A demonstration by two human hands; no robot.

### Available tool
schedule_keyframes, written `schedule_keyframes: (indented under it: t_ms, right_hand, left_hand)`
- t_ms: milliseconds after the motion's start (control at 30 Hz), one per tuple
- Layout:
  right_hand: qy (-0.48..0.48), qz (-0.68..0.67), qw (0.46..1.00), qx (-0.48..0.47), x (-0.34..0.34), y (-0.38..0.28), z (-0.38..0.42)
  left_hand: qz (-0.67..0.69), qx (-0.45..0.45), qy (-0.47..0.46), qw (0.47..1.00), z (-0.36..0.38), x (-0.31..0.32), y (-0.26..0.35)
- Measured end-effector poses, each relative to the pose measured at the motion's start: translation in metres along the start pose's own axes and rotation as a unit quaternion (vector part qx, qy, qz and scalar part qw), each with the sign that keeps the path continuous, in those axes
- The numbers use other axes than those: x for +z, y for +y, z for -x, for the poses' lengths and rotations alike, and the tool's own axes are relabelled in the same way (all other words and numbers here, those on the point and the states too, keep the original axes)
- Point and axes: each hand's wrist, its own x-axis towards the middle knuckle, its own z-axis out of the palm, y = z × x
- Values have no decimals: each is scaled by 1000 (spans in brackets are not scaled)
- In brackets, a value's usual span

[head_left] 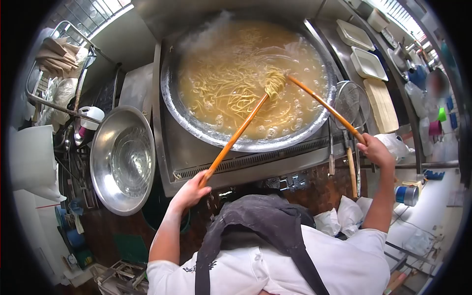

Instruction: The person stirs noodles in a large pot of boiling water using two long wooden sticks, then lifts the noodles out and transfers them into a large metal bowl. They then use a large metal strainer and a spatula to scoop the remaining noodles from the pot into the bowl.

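Observation:
A large wok (169,101) of cloudy, bubbling water fills the middle of the view, with yellow noodles (231,93) spread through it. My left hand (191,191) is wrapped round the lower end of a long wooden stick (236,135), whose far tip meets a raised clump of noodles (275,82). Closed on a second long wooden stick (324,104) is my right hand (377,150), out past the wok's right rim. That stick's tip lies just right of the clump, over the water. Steam rises at the wok's back left.
A big steel basin (105,167) stands left of the stove. To the right are a wire strainer (350,101), white trays (368,64) and a wooden board (381,105). White bags (339,219) sit low at my right. The stove's front edge (255,164) runs before me.

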Motion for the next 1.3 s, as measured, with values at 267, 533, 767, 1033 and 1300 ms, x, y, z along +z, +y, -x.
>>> schedule_keyframes:
  t_ms: [267,533,767,1033,1300]
  right_hand:
    - [-36,-109,985,-131,122,-85,-90]
    - [-56,-40,974,-214,123,-155,-105]
    - [-41,25,992,-114,-10,-68,-3]
    - [19,15,999,48,-25,-16,50]
    - [-47,-20,998,42,15,4,84]
  left_hand:
    - [140,-94,111,979,144,20,-60]
    - [219,-84,181,955,132,35,-69]
    - [69,-97,211,970,123,10,-48]
    - [-19,-34,98,994,-22,27,4]
    - [30,50,13,998,-21,18,-19]
